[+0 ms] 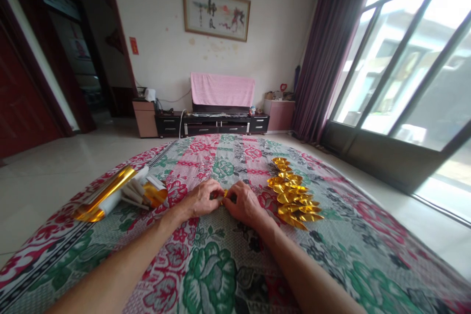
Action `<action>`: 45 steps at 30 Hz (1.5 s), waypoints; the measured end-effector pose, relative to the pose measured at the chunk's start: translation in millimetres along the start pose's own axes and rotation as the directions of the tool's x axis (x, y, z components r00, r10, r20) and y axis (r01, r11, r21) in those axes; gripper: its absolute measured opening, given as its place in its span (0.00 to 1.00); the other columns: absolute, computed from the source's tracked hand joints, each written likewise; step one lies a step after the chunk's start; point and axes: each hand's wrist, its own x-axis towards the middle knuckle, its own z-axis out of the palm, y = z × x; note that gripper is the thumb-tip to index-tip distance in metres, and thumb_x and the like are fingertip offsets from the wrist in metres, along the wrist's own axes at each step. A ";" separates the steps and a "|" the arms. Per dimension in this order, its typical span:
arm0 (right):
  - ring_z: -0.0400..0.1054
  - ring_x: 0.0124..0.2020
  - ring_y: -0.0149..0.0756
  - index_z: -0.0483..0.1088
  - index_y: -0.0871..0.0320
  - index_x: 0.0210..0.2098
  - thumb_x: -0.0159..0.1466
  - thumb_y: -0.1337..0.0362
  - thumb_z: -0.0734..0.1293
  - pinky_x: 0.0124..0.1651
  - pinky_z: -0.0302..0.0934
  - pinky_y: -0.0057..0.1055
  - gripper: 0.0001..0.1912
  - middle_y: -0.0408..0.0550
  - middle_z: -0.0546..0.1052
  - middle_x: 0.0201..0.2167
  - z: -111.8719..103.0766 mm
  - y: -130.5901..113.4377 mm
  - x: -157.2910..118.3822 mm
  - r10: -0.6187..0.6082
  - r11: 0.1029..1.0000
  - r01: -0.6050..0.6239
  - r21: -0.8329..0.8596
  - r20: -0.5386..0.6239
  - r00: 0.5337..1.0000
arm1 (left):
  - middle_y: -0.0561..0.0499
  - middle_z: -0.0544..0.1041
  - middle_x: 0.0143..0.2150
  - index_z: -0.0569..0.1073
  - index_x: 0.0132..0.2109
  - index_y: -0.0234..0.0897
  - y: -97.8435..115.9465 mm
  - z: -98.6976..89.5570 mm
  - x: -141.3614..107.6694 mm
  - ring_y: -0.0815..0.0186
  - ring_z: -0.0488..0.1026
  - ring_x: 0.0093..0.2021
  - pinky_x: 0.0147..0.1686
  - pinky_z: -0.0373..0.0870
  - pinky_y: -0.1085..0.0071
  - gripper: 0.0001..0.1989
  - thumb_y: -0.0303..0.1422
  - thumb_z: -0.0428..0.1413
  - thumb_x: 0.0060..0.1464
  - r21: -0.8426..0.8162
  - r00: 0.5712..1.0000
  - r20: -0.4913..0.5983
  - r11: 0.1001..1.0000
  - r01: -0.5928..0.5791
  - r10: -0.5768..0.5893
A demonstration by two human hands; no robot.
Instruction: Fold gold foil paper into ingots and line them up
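Over the middle of the patterned cloth (209, 274), my left hand (204, 197) and my right hand (243, 202) meet with fingers pinched. Between their fingertips shows a small piece of gold foil paper (222, 198), mostly covered by the fingers. Right of my right hand lies a pile of folded gold foil pieces (292, 191), pointed at the ends and overlapping in rows. To the left of my left hand are a gold foil roll or stack of sheets (106, 194) and several pale strips (134, 192) beside more gold foil (155, 195).
Past the table's far edge stands a low dark cabinet (221, 125) with a pink cloth (222, 89) draped over something on it. A framed picture (216, 12) hangs above. A purple curtain (318, 54) and large windows (401, 59) are at right, a doorway (84, 59) at left.
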 end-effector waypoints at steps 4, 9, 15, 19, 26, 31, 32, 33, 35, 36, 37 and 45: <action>0.63 0.31 0.31 0.69 0.59 0.24 0.53 0.69 0.66 0.36 0.58 0.26 0.02 0.45 0.69 0.27 -0.6 -1.9 0.2 0.008 1.000 -0.008 -0.004 -0.001 1.000 | 0.49 0.72 0.37 0.74 0.36 0.35 -1.2 2.0 -1.6 0.67 0.69 0.38 0.41 0.66 0.71 0.07 0.28 0.54 0.47 0.011 1.000 -0.018 1.000 -0.012 0.012; 0.64 0.32 0.32 0.70 0.59 0.24 0.53 0.69 0.66 0.38 0.58 0.27 0.02 0.45 0.69 0.26 -1.4 -3.2 -0.6 0.028 0.999 -0.027 -0.020 0.010 1.000 | 0.49 0.72 0.37 0.74 0.36 0.36 -3.9 4.9 -3.0 0.67 0.69 0.39 0.43 0.66 0.70 0.07 0.33 0.55 0.49 0.022 0.999 -0.046 1.000 -0.005 0.006; 0.64 0.33 0.33 0.70 0.59 0.26 0.54 0.67 0.66 0.39 0.58 0.28 0.02 0.46 0.69 0.28 1.1 -0.1 -2.6 0.027 0.999 -0.027 -0.046 0.004 1.000 | 0.48 0.72 0.37 0.74 0.36 0.36 -2.9 4.8 -3.1 0.66 0.69 0.38 0.42 0.67 0.68 0.08 0.34 0.54 0.50 0.066 0.998 -0.044 0.997 -0.030 0.033; 0.64 0.34 0.33 0.70 0.58 0.26 0.54 0.66 0.66 0.40 0.58 0.29 0.03 0.47 0.69 0.28 2.4 0.9 -2.9 0.020 0.999 -0.020 -0.042 0.008 1.000 | 0.48 0.73 0.40 0.73 0.40 0.37 -3.5 6.2 -3.3 0.64 0.69 0.42 0.45 0.67 0.67 0.10 0.34 0.53 0.50 0.094 0.997 -0.060 0.995 -0.044 0.049; 0.63 0.35 0.34 0.70 0.59 0.28 0.54 0.65 0.66 0.41 0.58 0.30 0.04 0.47 0.68 0.30 4.3 1.2 -4.0 0.016 0.998 -0.017 -0.058 -0.015 1.000 | 0.48 0.73 0.41 0.70 0.47 0.38 -7.7 11.2 -3.3 0.63 0.70 0.42 0.46 0.68 0.65 0.16 0.31 0.52 0.49 0.121 0.996 -0.077 0.992 -0.026 0.035; 0.63 0.35 0.35 0.70 0.59 0.29 0.55 0.65 0.65 0.41 0.57 0.30 0.04 0.48 0.68 0.31 3.7 -0.5 -5.6 0.014 0.996 -0.014 -0.083 -0.003 1.000 | 0.47 0.73 0.43 0.71 0.46 0.38 -9.8 17.5 -2.4 0.61 0.70 0.45 0.49 0.67 0.63 0.17 0.29 0.51 0.47 0.127 0.994 -0.111 0.992 -0.007 0.021; 0.63 0.36 0.35 0.69 0.59 0.29 0.55 0.65 0.64 0.41 0.57 0.29 0.04 0.48 0.68 0.31 2.8 -1.5 -5.9 0.016 0.995 -0.016 -0.094 0.002 1.000 | 0.46 0.73 0.43 0.71 0.46 0.37 -10.3 19.0 -2.4 0.60 0.69 0.46 0.50 0.66 0.61 0.17 0.28 0.50 0.46 0.135 0.994 -0.111 0.991 0.000 0.015; 0.62 0.36 0.35 0.69 0.60 0.30 0.55 0.65 0.64 0.41 0.57 0.30 0.05 0.48 0.68 0.32 1.8 -2.8 -6.1 0.024 0.994 -0.023 -0.111 0.004 1.000 | 0.46 0.73 0.43 0.70 0.47 0.37 -10.9 20.5 -2.4 0.60 0.69 0.46 0.50 0.66 0.60 0.18 0.28 0.50 0.46 0.143 0.993 -0.117 0.990 0.005 0.011; 0.62 0.35 0.35 0.69 0.60 0.31 0.56 0.65 0.64 0.40 0.57 0.30 0.05 0.49 0.68 0.32 -0.6 -5.9 -6.5 0.041 0.988 -0.039 -0.152 0.009 0.999 | 0.45 0.72 0.44 0.70 0.47 0.36 -11.5 23.2 -2.5 0.59 0.68 0.47 0.52 0.65 0.59 0.19 0.27 0.49 0.46 0.153 0.992 -0.125 0.988 0.018 0.001; 0.62 0.35 0.35 0.69 0.60 0.31 0.56 0.65 0.64 0.40 0.56 0.30 0.05 0.49 0.68 0.32 -1.7 -7.3 -6.6 0.047 0.985 -0.045 -0.170 0.012 0.999 | 0.45 0.72 0.45 0.70 0.47 0.36 -11.6 24.2 -2.5 0.59 0.68 0.48 0.52 0.65 0.60 0.19 0.27 0.49 0.46 0.154 0.992 -0.130 0.988 0.027 -0.007; 0.62 0.35 0.35 0.68 0.60 0.32 0.56 0.64 0.63 0.40 0.56 0.30 0.05 0.49 0.68 0.32 -2.6 -8.6 -6.7 0.050 0.982 -0.047 -0.183 0.015 0.999 | 0.45 0.73 0.44 0.70 0.47 0.35 -11.3 24.8 -2.4 0.59 0.69 0.47 0.51 0.65 0.60 0.19 0.26 0.49 0.45 0.155 0.991 -0.134 0.987 0.036 -0.015; 0.61 0.39 0.37 0.67 0.59 0.34 0.59 0.65 0.62 0.43 0.54 0.32 0.05 0.50 0.67 0.35 -2.5 -11.8 -8.2 0.081 0.986 -0.075 -0.151 0.036 0.996 | 0.46 0.73 0.42 0.70 0.46 0.35 -3.3 20.6 -2.6 0.63 0.70 0.44 0.48 0.68 0.63 0.18 0.25 0.50 0.45 0.122 0.989 -0.139 0.990 0.076 -0.058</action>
